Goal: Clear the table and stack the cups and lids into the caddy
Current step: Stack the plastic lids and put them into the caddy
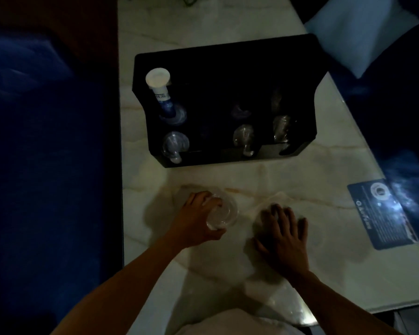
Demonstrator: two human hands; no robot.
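Note:
My left hand (197, 220) grips a clear plastic cup (224, 211) from its left side, just above the marble table (324, 262). My right hand (283, 234) lies flat, fingers spread, pressing on a pale cloth or clear wrapper (273, 198); which one I cannot tell in the dim light. Behind them stands the black caddy (228, 64). A stack of cups with a white top and blue print (158, 81) leans in its left slot. Clear lids (176, 145) and wrapped clear items (244, 139) fill its front slots.
A blue printed card (382, 213) lies at the table's right edge. A pale pillow (361, 32) rests on dark blue seating at the top right. More dark blue seating (46, 165) runs along the table's left side. The scene is very dim.

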